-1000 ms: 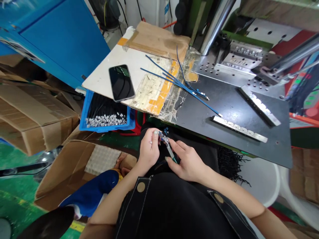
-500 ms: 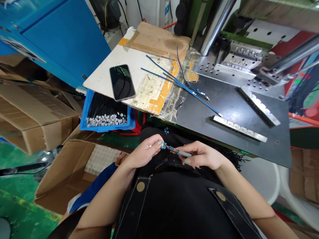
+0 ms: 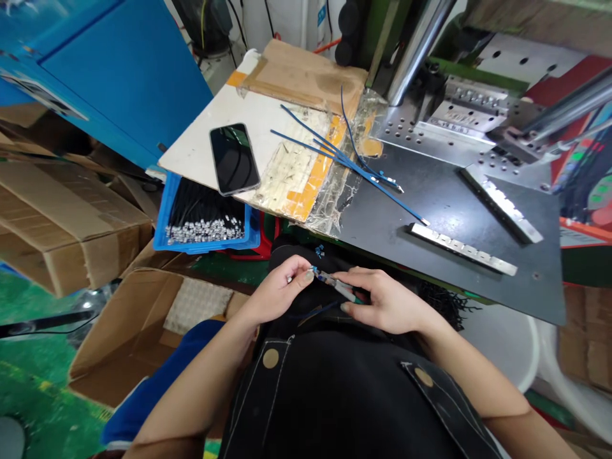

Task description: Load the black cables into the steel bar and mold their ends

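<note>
Over my lap, my left hand (image 3: 280, 290) pinches a small blue piece (image 3: 313, 269) between thumb and fingertips; most of it is hidden by the fingers. My right hand (image 3: 389, 299) is wrapped around a pair of pliers (image 3: 338, 285) with grey and green handles. Their jaws meet the blue piece right by my left thumb. Small blue scraps (image 3: 319, 251) lie on the dark cloth just beyond my hands. Several blue cables (image 3: 354, 167) with metal ends lie across the bench ahead.
Two slotted metal bars (image 3: 463, 248) lie on the dark metal plate (image 3: 396, 185), before a press (image 3: 471, 115). A phone (image 3: 234, 159) rests on the white board. Below it stands a blue bin (image 3: 205, 245) of black cables. An open cardboard box (image 3: 105, 350) and someone's blue clothing (image 3: 162, 370) are at left.
The pliers have tilted, with their jaws moved up and left against the blue piece, and a green handle now shows. The blue clothing at lower left has shifted.
</note>
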`<state>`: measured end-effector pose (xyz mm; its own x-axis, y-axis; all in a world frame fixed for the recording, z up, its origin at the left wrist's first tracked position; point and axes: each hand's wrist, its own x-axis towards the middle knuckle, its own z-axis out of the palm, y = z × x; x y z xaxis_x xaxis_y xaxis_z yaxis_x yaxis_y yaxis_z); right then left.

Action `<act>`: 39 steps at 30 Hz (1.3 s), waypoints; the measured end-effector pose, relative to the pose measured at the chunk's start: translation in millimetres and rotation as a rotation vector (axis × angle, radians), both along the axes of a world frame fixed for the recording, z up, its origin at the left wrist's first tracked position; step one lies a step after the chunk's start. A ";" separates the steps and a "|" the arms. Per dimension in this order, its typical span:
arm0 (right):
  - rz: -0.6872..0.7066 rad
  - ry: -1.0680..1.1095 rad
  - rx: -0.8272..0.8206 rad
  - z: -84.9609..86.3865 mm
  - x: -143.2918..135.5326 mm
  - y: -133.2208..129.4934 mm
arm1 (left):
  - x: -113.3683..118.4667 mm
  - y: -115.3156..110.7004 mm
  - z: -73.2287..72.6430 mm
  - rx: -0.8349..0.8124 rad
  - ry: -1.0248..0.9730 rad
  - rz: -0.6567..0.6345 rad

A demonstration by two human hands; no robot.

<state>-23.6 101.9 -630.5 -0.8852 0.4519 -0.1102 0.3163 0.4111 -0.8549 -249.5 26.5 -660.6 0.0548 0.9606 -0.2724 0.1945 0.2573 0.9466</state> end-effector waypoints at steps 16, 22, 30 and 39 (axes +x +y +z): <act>-0.260 0.024 0.557 -31.8 -17.7 -17.4 | 23.0 3.2 -8.0 -0.104 -0.813 0.454; -0.233 -0.056 0.757 -36.1 -18.4 -21.2 | 26.8 1.5 -13.3 -0.111 -0.735 0.480; -0.157 -0.036 0.563 -44.7 -12.4 -19.9 | 20.1 -1.6 -12.7 -0.201 -0.643 0.434; -0.139 0.213 -0.343 -39.1 -11.4 -16.1 | 5.2 -8.8 -14.8 -0.120 -0.313 0.157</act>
